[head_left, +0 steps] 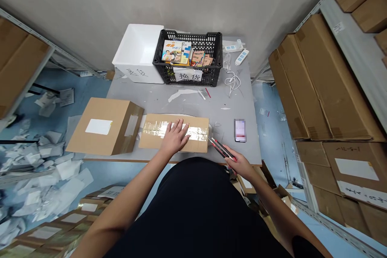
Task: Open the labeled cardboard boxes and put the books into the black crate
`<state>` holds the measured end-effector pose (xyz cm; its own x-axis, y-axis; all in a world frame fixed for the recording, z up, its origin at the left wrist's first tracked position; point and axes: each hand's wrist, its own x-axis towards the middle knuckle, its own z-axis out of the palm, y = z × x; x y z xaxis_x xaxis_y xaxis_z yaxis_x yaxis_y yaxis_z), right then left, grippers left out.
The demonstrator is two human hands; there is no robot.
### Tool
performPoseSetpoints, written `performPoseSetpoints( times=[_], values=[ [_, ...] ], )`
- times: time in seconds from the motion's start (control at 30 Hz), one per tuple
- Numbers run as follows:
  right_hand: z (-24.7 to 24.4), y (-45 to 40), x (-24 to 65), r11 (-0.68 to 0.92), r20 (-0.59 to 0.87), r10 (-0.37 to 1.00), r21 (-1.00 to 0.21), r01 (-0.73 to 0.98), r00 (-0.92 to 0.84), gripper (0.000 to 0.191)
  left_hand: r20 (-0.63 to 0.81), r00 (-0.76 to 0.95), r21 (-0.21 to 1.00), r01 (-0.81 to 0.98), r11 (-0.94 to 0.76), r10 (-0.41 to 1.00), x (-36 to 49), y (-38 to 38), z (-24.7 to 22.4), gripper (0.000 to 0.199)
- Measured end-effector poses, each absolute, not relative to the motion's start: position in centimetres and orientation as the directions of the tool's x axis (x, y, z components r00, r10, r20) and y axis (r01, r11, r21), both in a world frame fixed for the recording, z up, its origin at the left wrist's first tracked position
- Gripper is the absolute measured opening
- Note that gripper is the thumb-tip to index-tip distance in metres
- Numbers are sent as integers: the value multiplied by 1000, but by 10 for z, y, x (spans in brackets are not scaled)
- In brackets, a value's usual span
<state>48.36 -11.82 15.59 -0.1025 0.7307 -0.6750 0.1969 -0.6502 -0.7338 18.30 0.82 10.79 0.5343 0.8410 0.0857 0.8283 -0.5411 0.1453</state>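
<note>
A long cardboard box (152,141) lies near the table's front edge, with clear shiny tape running along its top. My left hand (175,137) rests flat on the box, fingers spread over the tape. In my right hand (240,164) is a red and black utility knife (221,148), gripped by its handle end. The knife's tip points left and meets the right end of the box near the tape; whether it has cut in, I cannot tell.
Left of it stands a larger cardboard box (101,142) with a white label. Behind are a white foam box (137,73) and a black crate (189,82) holding books. A phone (240,130) lies right, with power strips (242,57) and a white cable (232,82) farther back.
</note>
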Motion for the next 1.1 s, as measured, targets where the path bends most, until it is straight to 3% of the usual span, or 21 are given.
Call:
performPoseSetpoints(
  times=[0.2, 0.43, 0.7, 0.9, 1.1],
  values=[
    [166, -106, 499, -626, -667, 723, -743, 238, -181, 70, 99, 534, 167, 823, -543, 840, 183, 8, 107, 52],
    [143, -138, 466, -604, -618, 785, -778, 176, -38, 71, 92, 519, 180, 831, -527, 850, 184, 8, 108, 52],
    [124, -158, 458, -584, -590, 807, -803, 123, -16, 70, 72, 524, 161, 834, -528, 849, 183, 8, 109, 51],
    [122, -166, 459, -418, -429, 903, -890, 184, -21, 59, 68, 536, 162, 826, -539, 842, 184, 10, 111, 51],
    [137, -169, 476, -631, -641, 766, -765, 131, -53, 68, 82, 547, 180, 814, -552, 833, 181, 10, 111, 51]
  ],
)
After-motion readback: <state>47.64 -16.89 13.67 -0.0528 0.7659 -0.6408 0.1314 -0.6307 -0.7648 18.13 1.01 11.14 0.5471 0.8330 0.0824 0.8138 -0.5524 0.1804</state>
